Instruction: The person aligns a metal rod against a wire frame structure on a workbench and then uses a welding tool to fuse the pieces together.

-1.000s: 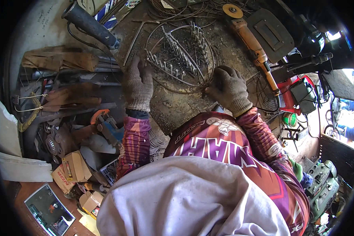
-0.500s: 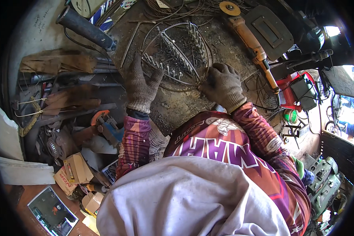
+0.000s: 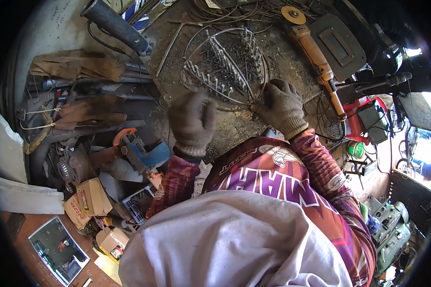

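grey-brown knit gloves (image 3: 292, 120) cover both hands; the right hand (image 3: 278, 105) bends its fingers at the near right rim of a round metal-rod frame (image 3: 231, 67) bearing rows of pegs, which lies on the worktop (image 3: 230, 128); i cannot tell whether that grip closes on the rod. the left hand (image 3: 192, 119), blurred, is near the frame's near left side, its grip unclear. at lower left, an open cardboard box (image 3: 98, 198) hides its contents; a smaller carton (image 3: 105, 237) holds something red and white.
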`<move>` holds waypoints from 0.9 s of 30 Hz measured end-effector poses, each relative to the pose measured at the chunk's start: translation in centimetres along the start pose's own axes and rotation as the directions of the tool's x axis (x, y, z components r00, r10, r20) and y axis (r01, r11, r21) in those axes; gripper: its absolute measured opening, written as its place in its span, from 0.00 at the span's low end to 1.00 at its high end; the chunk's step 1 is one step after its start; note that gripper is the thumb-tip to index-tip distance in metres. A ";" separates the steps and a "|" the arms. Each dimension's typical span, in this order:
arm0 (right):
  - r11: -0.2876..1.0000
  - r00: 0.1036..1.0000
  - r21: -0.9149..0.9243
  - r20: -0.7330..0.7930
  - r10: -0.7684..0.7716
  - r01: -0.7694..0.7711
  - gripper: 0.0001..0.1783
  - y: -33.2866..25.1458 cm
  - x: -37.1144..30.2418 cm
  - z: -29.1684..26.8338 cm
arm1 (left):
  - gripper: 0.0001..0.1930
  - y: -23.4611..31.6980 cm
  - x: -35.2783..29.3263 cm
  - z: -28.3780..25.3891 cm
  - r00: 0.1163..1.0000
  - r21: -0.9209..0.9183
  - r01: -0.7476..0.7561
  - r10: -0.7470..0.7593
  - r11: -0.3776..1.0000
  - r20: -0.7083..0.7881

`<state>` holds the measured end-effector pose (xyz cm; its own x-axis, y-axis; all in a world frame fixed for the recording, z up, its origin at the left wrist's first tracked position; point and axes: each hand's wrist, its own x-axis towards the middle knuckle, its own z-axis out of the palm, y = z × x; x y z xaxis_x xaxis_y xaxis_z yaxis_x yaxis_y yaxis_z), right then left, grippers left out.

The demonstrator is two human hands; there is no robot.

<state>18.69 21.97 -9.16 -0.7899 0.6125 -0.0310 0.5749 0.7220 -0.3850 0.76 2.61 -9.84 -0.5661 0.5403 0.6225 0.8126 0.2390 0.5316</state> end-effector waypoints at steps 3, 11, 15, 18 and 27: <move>1.000 1.000 0.001 0.009 0.000 0.000 0.35 -0.1 -0.2 0.2 | 0.16 2.3 -1.5 0.2 0.889 -0.008 0.017 -0.011 1.000 0.457; 0.970 0.986 0.189 -0.092 -0.141 0.157 0.38 3.0 -0.7 -0.4 | 0.17 3.1 -1.8 0.3 0.889 0.083 -0.138 0.086 0.987 0.450; 0.936 0.970 0.291 -0.197 -0.144 0.198 0.31 3.6 -1.3 0.1 | 0.15 2.8 -2.0 0.4 0.888 0.069 -0.094 0.053 0.993 0.456; 0.939 0.967 0.303 -0.237 -0.094 0.165 0.20 3.7 -1.5 0.0 | 0.18 2.8 -2.0 0.3 0.889 0.079 -0.130 0.081 0.988 0.450; 0.954 0.969 0.299 -0.241 0.050 0.025 0.10 5.3 -1.1 -0.3 | 0.15 2.8 -2.1 0.9 0.886 0.075 -0.116 0.069 0.990 0.459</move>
<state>22.70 25.21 -10.89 -0.6855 0.7073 0.1727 0.4646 0.6077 -0.6441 4.34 2.85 -10.22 -0.3818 0.8652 0.3249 0.8810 0.2344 0.4110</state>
